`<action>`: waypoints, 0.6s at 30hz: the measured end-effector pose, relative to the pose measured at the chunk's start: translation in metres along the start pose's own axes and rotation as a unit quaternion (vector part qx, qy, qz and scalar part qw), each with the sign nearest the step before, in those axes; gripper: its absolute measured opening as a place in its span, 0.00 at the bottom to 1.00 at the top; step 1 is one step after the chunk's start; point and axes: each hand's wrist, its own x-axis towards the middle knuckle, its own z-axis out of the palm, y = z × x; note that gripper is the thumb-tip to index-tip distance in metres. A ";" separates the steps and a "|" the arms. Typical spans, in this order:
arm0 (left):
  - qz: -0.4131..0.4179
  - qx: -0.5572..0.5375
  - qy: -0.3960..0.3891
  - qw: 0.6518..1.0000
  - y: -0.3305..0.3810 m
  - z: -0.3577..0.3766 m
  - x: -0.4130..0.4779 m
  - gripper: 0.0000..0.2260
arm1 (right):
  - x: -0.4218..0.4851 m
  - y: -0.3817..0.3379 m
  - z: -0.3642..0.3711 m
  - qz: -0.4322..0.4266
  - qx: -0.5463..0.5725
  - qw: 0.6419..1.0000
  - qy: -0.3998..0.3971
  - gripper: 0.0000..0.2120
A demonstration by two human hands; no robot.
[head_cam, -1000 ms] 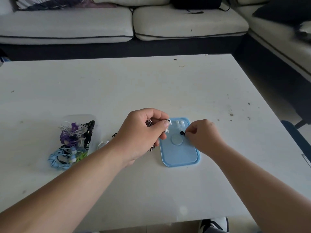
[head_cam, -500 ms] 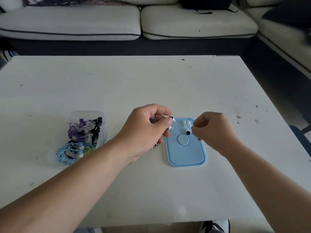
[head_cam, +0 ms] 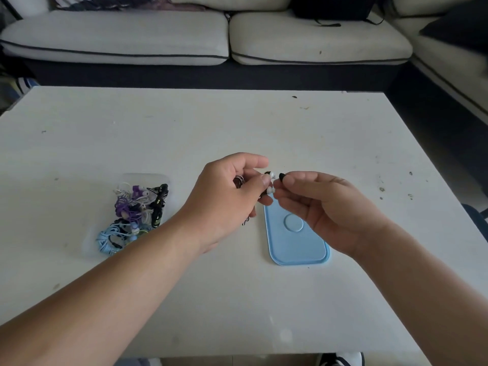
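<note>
A white table (head_cam: 264,133) fills the middle of the frame. At centre left on it I see a clear box (head_cam: 148,177) full of tangled cables (head_cam: 132,210), purple, blue, white and black. A light blue lid (head_cam: 298,247) lies flat right of centre. A pale sofa (head_cam: 118,38) runs along the top.

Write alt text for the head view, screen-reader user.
A left hand grips earbuds with white tips while the right hand pinches a small black ear tip close beside them, over a white table. A blue lid lies flat under the right hand; a clear tub of tangled earphones sits to the left.
</note>
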 end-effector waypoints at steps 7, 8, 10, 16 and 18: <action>0.028 0.035 -0.009 0.999 0.001 -0.005 -0.002 0.05 | 0.003 0.006 0.002 -0.014 -0.033 0.999 -0.027 0.07; 0.030 0.038 -0.010 0.999 0.001 -0.006 -0.002 0.05 | 0.003 0.006 0.003 -0.016 -0.033 0.999 -0.027 0.08; 0.033 0.042 -0.008 0.999 0.001 -0.006 -0.003 0.05 | 0.003 0.007 0.005 -0.019 -0.032 0.999 -0.024 0.08; 0.038 0.033 0.003 0.999 0.002 -0.006 -0.002 0.04 | 0.006 0.011 0.006 -0.027 -0.028 0.999 -0.026 0.10; 0.042 0.036 0.005 0.998 0.002 -0.006 -0.001 0.04 | 0.007 0.011 0.006 -0.030 -0.025 0.999 -0.031 0.07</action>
